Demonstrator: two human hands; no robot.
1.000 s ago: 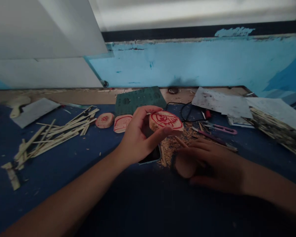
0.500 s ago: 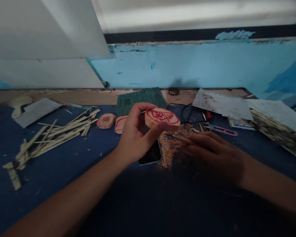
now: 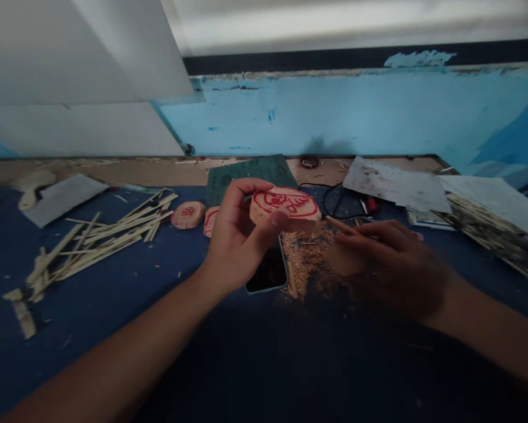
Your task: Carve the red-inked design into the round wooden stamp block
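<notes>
Clearly, the left fingers (image 3: 264,234) gripped a pale, rough-sided wooden block (image 3: 286,204) with red linework on top; to their right, the right fingers (image 3: 390,235) pinched a slim tool (image 3: 341,225).

And there's the wooden slab (image 3: 286,204), pale and thick with rounded ends and a rough near edge, its red-marked top face tipped toward the viewer, a bold red outline ringing a tangle of finer red lines, all of it held off the surface (image 3: 114,282) between the left hand's fingers (image 3: 251,187) and thumb! Over on the right, the slim wooden tool (image 3: 346,227) sits pinched in the right hand's fingers (image 3: 381,233), angled up and leftward, its blurred tip just beside the slab's right end, whether touching too hazy to call.
</notes>
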